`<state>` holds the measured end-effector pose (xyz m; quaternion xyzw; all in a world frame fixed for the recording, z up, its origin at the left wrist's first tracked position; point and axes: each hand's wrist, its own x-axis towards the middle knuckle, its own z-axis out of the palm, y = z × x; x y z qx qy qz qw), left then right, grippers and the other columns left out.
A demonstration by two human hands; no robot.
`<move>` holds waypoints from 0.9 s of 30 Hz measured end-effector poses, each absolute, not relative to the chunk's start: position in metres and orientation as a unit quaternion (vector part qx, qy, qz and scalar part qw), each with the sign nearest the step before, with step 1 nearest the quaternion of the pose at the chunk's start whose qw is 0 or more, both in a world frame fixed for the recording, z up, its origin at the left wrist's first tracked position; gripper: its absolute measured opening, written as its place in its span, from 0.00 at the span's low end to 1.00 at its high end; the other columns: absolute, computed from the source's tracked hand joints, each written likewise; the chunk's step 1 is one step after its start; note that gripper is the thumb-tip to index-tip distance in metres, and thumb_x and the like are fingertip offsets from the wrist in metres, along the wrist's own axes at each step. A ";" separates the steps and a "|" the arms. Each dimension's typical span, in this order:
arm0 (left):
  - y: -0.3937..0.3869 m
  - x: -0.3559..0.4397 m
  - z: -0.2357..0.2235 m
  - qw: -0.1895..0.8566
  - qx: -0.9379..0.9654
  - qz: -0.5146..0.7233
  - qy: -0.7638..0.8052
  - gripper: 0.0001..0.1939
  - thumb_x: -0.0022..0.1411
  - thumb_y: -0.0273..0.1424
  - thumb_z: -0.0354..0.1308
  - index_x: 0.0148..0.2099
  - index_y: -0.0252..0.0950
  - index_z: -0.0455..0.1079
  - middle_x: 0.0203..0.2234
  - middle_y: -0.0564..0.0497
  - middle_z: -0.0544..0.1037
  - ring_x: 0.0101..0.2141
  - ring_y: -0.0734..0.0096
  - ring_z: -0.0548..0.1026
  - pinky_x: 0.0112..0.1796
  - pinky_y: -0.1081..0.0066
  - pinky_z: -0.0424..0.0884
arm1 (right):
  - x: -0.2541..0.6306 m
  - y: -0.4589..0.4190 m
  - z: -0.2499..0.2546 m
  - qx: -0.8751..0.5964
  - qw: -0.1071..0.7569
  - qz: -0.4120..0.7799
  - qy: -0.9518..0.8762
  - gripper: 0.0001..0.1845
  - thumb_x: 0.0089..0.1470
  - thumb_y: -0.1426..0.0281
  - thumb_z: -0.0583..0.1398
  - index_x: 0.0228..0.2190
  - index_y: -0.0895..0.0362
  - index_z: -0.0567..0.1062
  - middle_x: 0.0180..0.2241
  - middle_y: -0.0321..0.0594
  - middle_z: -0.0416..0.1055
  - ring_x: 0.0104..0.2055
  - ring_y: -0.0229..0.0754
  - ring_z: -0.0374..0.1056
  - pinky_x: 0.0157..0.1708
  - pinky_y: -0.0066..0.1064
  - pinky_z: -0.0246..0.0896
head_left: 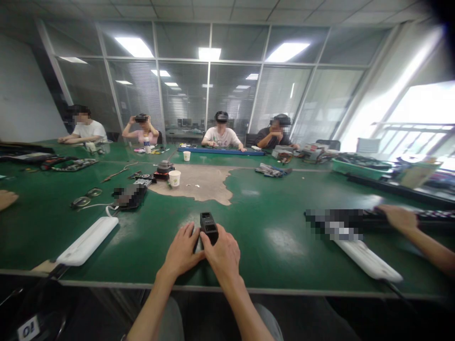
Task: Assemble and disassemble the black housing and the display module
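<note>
A small black block-shaped plastic device (pixel 208 226) with recessed openings on its top stands on the green table in front of me. My right hand (pixel 224 251) is closed around its near right side, the thumb lying along the left edge. Just to the left, my left hand (pixel 183 251) has its fingers bent and its thumb reaching toward my right hand. A dark piece (pixel 196 242) shows between those left fingers and thumb. Whether it belongs to the device cannot be made out.
White power strips (pixel 88 241) lie left and right on the green table (pixel 263 213). A paper cup (pixel 174 178), eyeglasses (pixel 85 198) and gloves (pixel 272 170) lie farther off. A co-worker's hand (pixel 400 219) rests at right; several people sit opposite.
</note>
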<state>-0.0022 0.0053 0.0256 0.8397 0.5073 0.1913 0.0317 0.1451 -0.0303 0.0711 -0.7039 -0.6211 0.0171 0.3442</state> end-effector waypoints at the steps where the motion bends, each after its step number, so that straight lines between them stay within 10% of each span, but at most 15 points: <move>1: 0.006 -0.002 0.025 0.032 0.840 0.188 0.509 0.36 0.60 0.49 0.55 0.65 0.37 0.56 0.65 0.40 0.55 0.64 0.52 0.53 0.62 0.53 0.51 | 0.145 -0.031 0.070 -0.705 0.340 0.014 -0.623 0.20 0.57 0.56 0.56 0.46 0.55 0.72 0.35 0.43 0.75 0.41 0.48 0.71 0.41 0.34 0.57; 27: 0.009 -0.001 0.018 0.023 0.836 0.176 0.519 0.38 0.60 0.42 0.50 0.67 0.28 0.49 0.66 0.39 0.54 0.65 0.54 0.52 0.63 0.56 0.49 | 0.148 -0.033 0.040 -0.667 0.398 0.030 -0.629 0.20 0.55 0.60 0.58 0.47 0.56 0.71 0.42 0.45 0.75 0.46 0.48 0.69 0.45 0.36 0.58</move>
